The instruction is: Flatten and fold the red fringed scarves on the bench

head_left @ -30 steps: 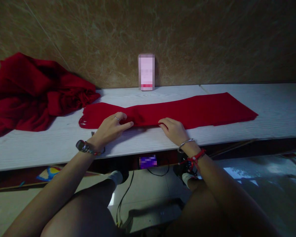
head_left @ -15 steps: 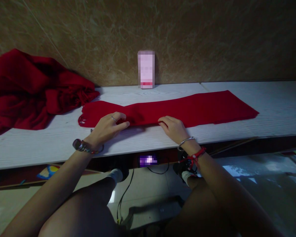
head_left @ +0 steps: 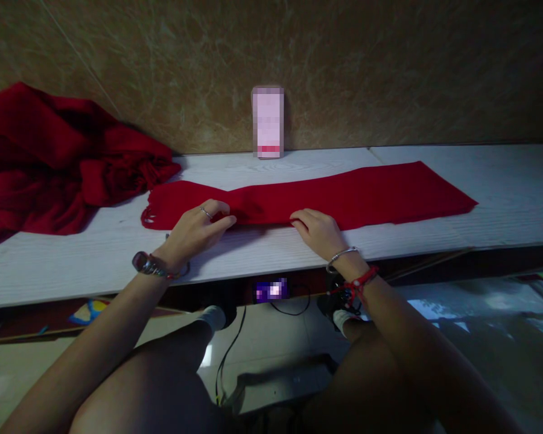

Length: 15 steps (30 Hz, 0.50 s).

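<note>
Straightening, as I judge it, the near edge of a long folded red cloth, I sit at a white wood-grain bench. The cloth lies lengthwise before me, its fringed end to my left, just beside a crumpled red heap. My right hand pinches the near edge between thumb and fingers. My left hand curls over the same edge nearer the fringe, thumb and forefinger bent toward each other; whether they grip the fabric, I cannot tell. Between my hands the cloth dips into shadow, perhaps a small wrinkle. The next move, I would say, calls for an even, light hold on both sides, lest the layers slip. A phone-like device leans against the marbled wall.
</note>
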{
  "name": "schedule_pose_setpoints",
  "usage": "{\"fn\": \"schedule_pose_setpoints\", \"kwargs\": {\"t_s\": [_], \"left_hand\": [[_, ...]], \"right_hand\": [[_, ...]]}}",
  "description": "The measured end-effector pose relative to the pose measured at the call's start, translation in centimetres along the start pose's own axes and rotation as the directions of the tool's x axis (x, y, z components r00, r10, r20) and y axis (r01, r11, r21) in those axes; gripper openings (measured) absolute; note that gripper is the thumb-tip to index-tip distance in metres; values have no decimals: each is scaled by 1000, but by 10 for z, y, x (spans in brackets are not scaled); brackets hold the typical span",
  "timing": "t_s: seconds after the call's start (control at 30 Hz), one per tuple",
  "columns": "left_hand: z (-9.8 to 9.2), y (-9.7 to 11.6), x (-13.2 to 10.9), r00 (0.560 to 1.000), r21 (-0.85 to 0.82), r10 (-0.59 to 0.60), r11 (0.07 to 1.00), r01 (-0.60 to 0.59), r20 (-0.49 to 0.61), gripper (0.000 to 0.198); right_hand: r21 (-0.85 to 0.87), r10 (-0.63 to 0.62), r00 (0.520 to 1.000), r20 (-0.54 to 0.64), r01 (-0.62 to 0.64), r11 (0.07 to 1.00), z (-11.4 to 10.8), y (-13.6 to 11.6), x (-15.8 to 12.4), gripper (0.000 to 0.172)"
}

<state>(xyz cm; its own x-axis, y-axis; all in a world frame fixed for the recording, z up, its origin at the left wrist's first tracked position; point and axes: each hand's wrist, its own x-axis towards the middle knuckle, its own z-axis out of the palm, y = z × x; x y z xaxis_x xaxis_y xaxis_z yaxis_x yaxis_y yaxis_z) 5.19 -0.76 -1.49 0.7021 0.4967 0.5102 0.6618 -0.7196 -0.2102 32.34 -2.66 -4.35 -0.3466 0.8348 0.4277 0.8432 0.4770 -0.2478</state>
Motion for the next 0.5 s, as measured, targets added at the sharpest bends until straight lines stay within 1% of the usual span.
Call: {"fn": "schedule_pose_setpoints", "kwargs": {"t_s": [0.07, 0.1, 0.3, 0.4, 0.5], "left_hand": [[1, -1, -2, 998, 27, 31, 999, -29, -49, 29], [1, -1, -2, 998, 32, 37, 999, -35, -54, 29], [-2, -1, -1, 999, -9, -3, 1000, 3, 49, 24], [-2, -2, 0, 998, -19, -10, 1000, 11, 59, 26], [-2, -4, -1, 999, 0, -13, 1000, 13, 44, 29]], "right_hand": [[-3, 0, 1000, -1, 0, 1000, 0, 0, 0, 19], [-3, 2, 1000, -1, -2, 1000, 0, -1, 0, 18], [8, 22, 1000, 15, -22, 1000, -1, -2, 1, 18], [12, 26, 1000, 15, -26, 1000, -1, -1, 0, 18], [15, 23, 1000, -1, -23, 1000, 0, 0, 0, 19]]}}
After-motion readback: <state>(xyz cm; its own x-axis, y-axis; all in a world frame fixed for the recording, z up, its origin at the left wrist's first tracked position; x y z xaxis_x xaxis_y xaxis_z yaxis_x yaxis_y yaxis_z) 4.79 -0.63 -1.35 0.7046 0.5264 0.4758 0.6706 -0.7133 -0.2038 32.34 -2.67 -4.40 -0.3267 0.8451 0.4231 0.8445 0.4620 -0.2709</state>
